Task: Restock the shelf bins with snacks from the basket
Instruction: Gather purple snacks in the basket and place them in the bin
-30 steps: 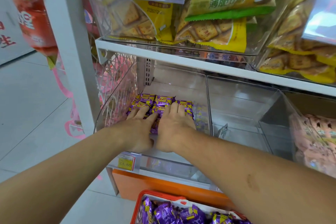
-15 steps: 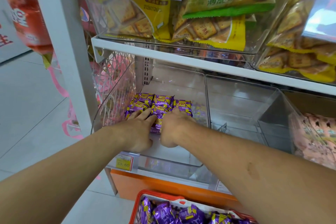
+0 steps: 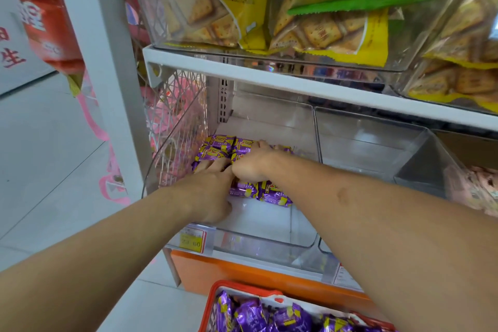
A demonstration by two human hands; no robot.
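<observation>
Purple snack packets (image 3: 221, 147) lie in rows at the back of the clear left shelf bin (image 3: 264, 241). A couple more packets (image 3: 269, 193) sit nearer the front, under my right wrist. My left hand (image 3: 213, 188) rests on the left packets with its fingers stretched forward. Just to its right, touching it, my right hand (image 3: 249, 166) has its fingers curled over the middle packets. The red basket (image 3: 213, 296) at the bottom edge holds several more purple packets (image 3: 269, 317).
The clear bin (image 3: 372, 143) to the right holds nothing, and pink packets (image 3: 477, 188) fill the one beyond it. Yellow cracker bags (image 3: 331, 32) fill the bins on the shelf above. A white upright (image 3: 107, 62) and a red hanging bag (image 3: 45, 16) stand at left.
Both hands lay flat on the packets a second ago. My right hand has since curled its fingers and reached further back. The camera has moved closer.
</observation>
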